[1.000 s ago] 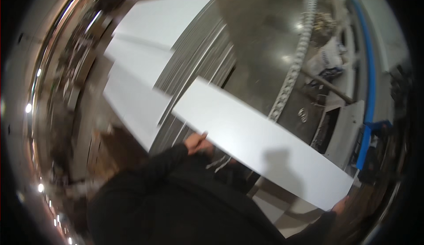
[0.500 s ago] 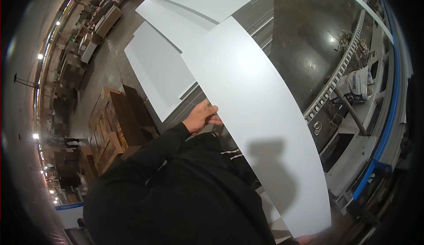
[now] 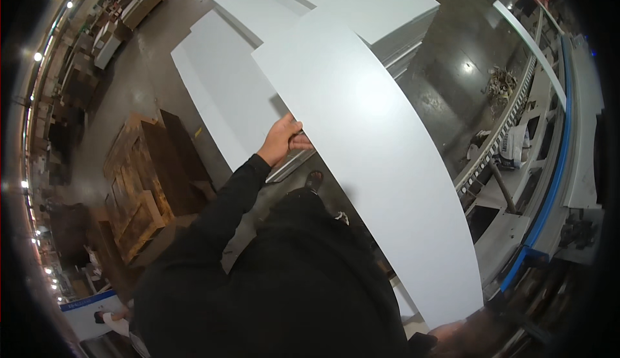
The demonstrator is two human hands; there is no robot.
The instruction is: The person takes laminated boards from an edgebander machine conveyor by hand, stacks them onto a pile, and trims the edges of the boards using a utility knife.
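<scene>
Dark print on the pale sack at the right, lying near the blue rail, too small and blurred here to spell out. Likewise, faint darker lettering on the blue band along the top of a white panel at the lower left, running lengthwise, too tiny to read with certainty.

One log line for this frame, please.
left hand: grips white panel by left edge | right hand: at near end, grip unclear | stacked panels: beyond, partly hidden
</scene>
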